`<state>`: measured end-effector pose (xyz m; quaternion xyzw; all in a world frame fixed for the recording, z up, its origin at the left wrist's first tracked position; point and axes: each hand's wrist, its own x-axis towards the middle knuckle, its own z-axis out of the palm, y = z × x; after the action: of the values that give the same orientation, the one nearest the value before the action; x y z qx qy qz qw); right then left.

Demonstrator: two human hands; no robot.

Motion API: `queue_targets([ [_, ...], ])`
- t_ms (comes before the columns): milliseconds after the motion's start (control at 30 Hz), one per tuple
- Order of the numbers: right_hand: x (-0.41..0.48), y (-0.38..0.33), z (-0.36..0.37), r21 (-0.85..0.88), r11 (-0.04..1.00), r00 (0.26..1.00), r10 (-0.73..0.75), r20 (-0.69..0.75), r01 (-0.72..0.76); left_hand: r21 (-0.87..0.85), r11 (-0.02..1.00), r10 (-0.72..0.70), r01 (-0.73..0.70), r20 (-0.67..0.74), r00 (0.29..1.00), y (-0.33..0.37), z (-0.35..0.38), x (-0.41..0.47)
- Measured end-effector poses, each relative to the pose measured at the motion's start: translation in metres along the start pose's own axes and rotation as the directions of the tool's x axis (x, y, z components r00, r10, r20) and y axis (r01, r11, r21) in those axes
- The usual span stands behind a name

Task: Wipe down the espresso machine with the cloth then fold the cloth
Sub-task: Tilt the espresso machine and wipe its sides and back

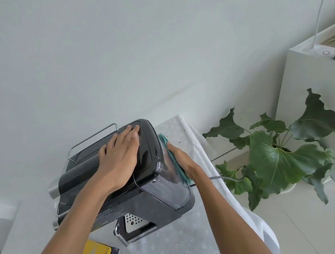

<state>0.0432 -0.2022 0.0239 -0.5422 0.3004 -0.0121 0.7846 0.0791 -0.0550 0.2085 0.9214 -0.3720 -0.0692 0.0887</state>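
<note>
A black espresso machine (149, 189) stands on a table under a white eyelet tablecloth (185, 246). My left hand (118, 159) lies flat on the machine's top, fingers spread toward the lid. My right hand (182, 158) presses a teal cloth (170, 155) against the machine's far right side, by the clear water tank. Most of the cloth is hidden between hand and machine. A perforated metal drip tray (135, 222) shows at the machine's lower front.
A grey power cord (224, 178) runs off the table's right edge. A large-leaved potted plant (280, 155) stands on the floor to the right, beside a white cabinet (310, 82) with another plant on top. A yellow-and-black packet (98, 251) lies near the table's front edge.
</note>
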Motion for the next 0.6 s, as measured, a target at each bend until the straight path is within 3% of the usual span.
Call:
queue_targets([
  [133, 0.001, -0.001, 0.002, 0.056, 0.996, 0.997, -0.073, 0.014, 0.072, -0.009, 1.000, 0.002, -0.002, -0.014, 1.000, 0.000, 0.001, 0.000],
  [267, -0.004, -0.056, 0.010, 0.104, 0.974, 0.971, -0.211, 0.116, 0.199, -0.042, 0.999, 0.008, -0.008, -0.010, 1.000, 0.000, 0.002, 0.001],
  [400, 0.010, -0.069, 0.011, 0.064, 0.992, 0.969, -0.119, 0.217, 0.108, -0.045, 0.999, 0.001, -0.001, -0.003, 1.000, -0.003, 0.002, 0.002],
  [500, 0.008, -0.039, 0.005, -0.020, 0.999, 0.991, -0.041, 0.125, 0.044, -0.057, 0.998, 0.002, -0.002, 0.001, 1.000, -0.001, 0.001, 0.001],
  [600, -0.014, 0.001, 0.007, 0.026, 0.997, 0.997, -0.076, 0.013, 0.076, -0.058, 0.998, -0.003, 0.003, 0.002, 1.000, 0.001, 0.001, 0.000],
])
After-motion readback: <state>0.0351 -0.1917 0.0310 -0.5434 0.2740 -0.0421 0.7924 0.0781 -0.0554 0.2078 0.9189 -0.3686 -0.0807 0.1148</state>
